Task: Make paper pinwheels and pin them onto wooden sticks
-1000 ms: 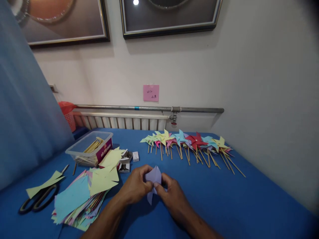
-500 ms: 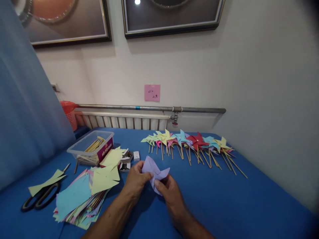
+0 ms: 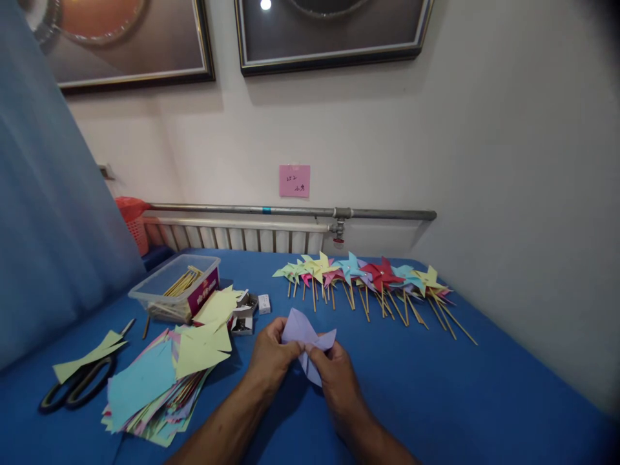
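Observation:
A purple paper pinwheel (image 3: 301,329), partly folded, is held between both hands above the blue table surface. My left hand (image 3: 275,352) pinches it from the left, the thumb pressing near its centre. From the right, my right hand (image 3: 334,371) grips it too, its thumb tip close to the left thumb at the middle. One flap points up and another points right. The fingers behind the paper are mostly hidden. Left of the hands lies a stack of cut coloured paper sheets (image 3: 143,387), with a light yellow slit sheet (image 3: 203,349) on top.
Finished pinwheels on sticks (image 3: 382,272) lie in a row at the back right. A clear plastic box (image 3: 169,284) holds thin wooden sticks. Small open boxes (image 3: 243,323) with tiny metal pieces stand beside it. Black-handled scissors (image 3: 80,387) lie at far left under paper scraps (image 3: 90,358).
Both hands and the purple pinwheel have shifted slightly right and down. The left thumb has moved inward to the centre, next to the right thumb.

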`<control>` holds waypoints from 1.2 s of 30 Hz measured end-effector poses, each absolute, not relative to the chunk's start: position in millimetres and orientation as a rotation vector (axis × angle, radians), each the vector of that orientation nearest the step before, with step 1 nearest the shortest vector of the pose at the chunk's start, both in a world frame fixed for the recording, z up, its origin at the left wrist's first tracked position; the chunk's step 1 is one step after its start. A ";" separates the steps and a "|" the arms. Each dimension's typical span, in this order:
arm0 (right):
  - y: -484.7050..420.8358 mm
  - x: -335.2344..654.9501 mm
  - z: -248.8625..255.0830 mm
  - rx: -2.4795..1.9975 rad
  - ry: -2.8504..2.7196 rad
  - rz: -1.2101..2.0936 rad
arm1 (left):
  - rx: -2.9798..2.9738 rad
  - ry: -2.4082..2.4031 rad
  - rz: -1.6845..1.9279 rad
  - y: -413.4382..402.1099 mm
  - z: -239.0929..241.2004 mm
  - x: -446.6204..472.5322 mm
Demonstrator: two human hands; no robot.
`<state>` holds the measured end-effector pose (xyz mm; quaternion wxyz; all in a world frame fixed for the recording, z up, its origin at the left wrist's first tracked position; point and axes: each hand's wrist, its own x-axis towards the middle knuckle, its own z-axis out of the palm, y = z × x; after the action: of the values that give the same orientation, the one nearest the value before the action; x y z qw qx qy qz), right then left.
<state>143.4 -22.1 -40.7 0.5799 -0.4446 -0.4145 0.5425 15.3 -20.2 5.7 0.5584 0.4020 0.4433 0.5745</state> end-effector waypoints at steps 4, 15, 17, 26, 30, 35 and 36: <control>-23.2 146.7 -39.9 -1.039 -0.984 1.279 | 0.953 1.047 1.349 -19.7 5.1 15.3; -22.0 150.4 -42.6 -1.065 -1.020 1.296 | 1.301 1.283 1.476 -18.9 4.7 -1.9; -21.5 150.6 -41.4 -1.071 -1.021 1.305 | 1.418 1.332 1.480 -18.8 1.7 -3.0; -18.6 149.8 -40.6 -1.061 -0.992 1.267 | 2.707 1.496 1.614 -31.4 1.6 -1.2; -20.6 150.3 -39.0 -1.074 -0.975 1.276 | 2.924 1.462 1.515 -31.4 3.3 -1.2; -22.5 152.3 -36.3 -1.057 -0.992 1.307 | 2.987 1.283 1.507 -26.0 1.5 -4.9; -22.4 153.1 -36.6 -1.053 -1.002 1.314 | 2.986 1.252 1.508 -25.7 1.6 -5.7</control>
<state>153.1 -22.4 -36.6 0.5571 -0.4463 -0.4246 0.5569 -5.7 -25.7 1.6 -0.2132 0.8168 0.3425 0.4124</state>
